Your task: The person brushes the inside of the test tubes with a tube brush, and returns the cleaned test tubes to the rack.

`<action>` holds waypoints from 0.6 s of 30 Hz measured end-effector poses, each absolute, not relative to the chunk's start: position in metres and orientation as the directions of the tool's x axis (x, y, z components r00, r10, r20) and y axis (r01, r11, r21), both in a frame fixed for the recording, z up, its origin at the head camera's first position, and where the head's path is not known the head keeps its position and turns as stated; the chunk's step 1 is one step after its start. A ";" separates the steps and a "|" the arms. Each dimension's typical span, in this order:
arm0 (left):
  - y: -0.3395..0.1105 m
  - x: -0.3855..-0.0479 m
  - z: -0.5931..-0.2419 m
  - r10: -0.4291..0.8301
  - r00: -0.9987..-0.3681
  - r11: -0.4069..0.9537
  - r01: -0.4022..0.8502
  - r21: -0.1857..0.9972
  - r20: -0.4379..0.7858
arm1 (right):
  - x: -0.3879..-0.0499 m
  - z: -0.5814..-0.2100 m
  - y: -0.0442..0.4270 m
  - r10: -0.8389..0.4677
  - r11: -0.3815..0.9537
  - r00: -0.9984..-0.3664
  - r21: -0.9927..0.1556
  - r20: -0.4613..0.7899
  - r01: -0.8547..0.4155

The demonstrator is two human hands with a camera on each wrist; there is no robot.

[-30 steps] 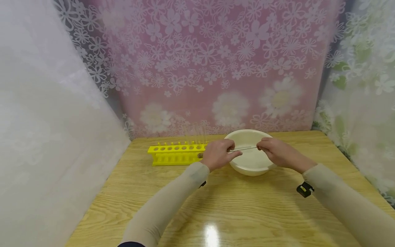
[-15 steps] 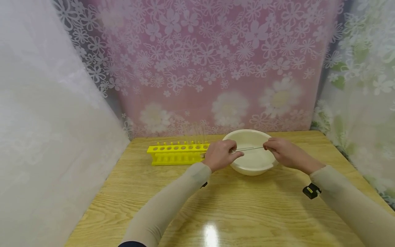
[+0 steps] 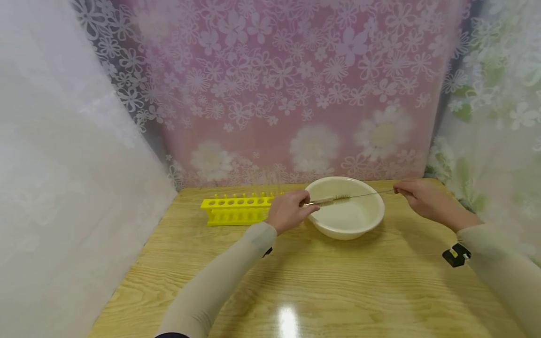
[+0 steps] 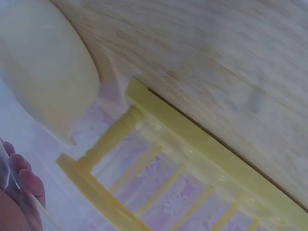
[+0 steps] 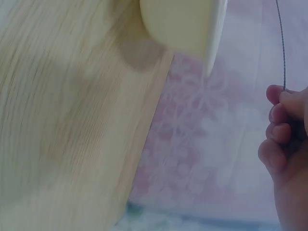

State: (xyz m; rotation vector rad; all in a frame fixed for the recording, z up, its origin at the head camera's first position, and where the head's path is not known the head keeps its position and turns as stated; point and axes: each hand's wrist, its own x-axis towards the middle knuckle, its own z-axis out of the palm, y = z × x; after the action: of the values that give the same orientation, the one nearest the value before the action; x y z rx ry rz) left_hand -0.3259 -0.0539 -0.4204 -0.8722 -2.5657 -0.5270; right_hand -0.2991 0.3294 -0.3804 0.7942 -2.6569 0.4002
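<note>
Over the cream bowl [image 3: 344, 234], my left hand [image 3: 289, 211] grips a clear glass test tube [image 3: 321, 203], its mouth toward the right. A test tube brush [image 3: 341, 197] lies in line with the tube, its bristles showing at and beyond the mouth. Out to the right, my right hand [image 3: 427, 201] pinches the far end of the brush's thin wire handle. In the right wrist view the twisted wire [image 5: 282, 48] runs up from thumb and fingertips. The left wrist view catches only part of the left hand [image 4: 30, 185] around the tube.
A yellow test tube rack [image 3: 236, 203] stands left of the bowl, partly behind my left hand. Several clear tubes [image 3: 267, 182] rise at its right end. The wooden table [image 3: 321, 286] meets a flowered curtain [image 3: 253, 150] at the back.
My right hand has moved right, drawing the brush outward so its bristles now show at the tube's mouth. My left hand has shifted slightly left with the tube.
</note>
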 end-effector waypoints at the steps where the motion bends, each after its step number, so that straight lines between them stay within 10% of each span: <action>1: -0.055 -0.326 -0.420 0.487 -0.745 0.744 0.627 0.231 0.456 | -0.298 -0.381 0.334 -0.469 0.807 -0.786 -0.166 0.402 -0.566; 18: -0.074 -0.327 -0.424 0.472 -0.751 0.772 0.605 0.194 0.462 | -0.296 -0.386 0.387 -0.359 0.880 -0.858 -0.174 0.366 -0.442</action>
State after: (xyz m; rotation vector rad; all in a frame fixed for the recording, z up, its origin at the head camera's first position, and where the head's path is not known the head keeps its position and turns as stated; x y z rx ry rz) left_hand -0.3268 -0.0742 -0.4237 -0.8194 -2.5763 -0.4714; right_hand -0.2964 0.3872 -0.3858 0.5978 -2.7243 0.3617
